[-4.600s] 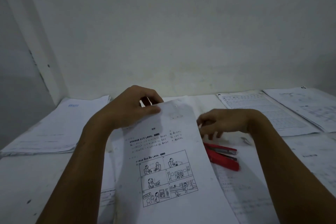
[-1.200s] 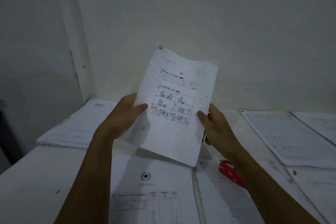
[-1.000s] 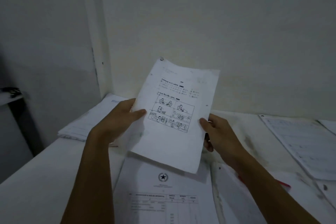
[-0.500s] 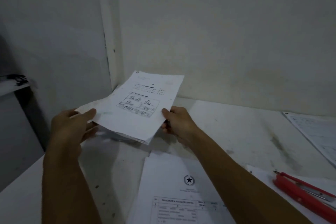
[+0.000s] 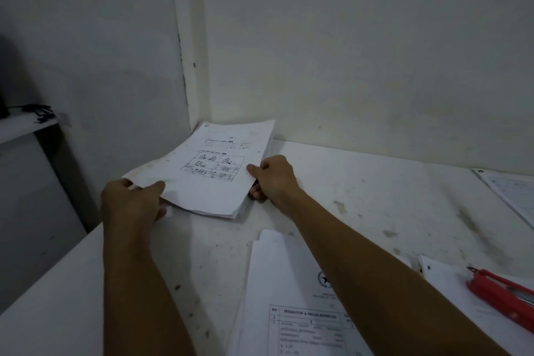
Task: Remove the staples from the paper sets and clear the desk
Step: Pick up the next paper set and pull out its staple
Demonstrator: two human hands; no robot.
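I see a white paper set printed with black comic panels, a red stapler at near right, and a white desk blotched brown.

Bare desk mid-right; paper stack blocks corner.
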